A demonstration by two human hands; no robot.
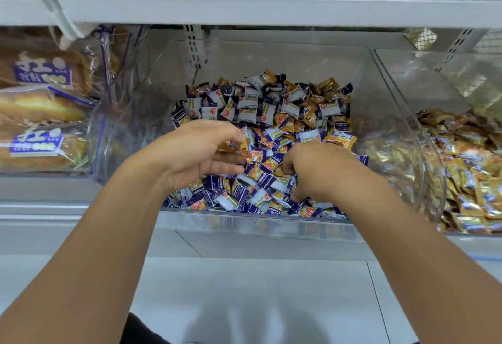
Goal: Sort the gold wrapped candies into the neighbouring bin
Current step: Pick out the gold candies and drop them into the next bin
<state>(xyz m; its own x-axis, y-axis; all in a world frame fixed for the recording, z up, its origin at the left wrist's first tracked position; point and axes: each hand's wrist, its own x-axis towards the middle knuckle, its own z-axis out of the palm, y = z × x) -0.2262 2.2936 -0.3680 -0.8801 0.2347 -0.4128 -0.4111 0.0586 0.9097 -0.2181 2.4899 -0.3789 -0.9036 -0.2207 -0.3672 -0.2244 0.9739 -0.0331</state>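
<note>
Two bare hands reaching into a clear centre bin (271,224) heaped with mixed purple-and-white and gold wrapped candies (312,99). Left hand (195,153) at the left of the heap, thumb and forefinger pinching a gold candy (245,149) lifted just above the pile, remaining fingers loosely extended beneath it. Right hand (317,170) palm down at the near right of the heap, fingers curled down into the candies; whether gripping any, cannot tell. More gold pieces scattered mostly toward the far right of the pile. Neighbouring bin (407,94) just beside on the right, filled with gold wrappers. Bagged bread (40,115) on the left. White shelf edge (244,9) overhead.
</note>
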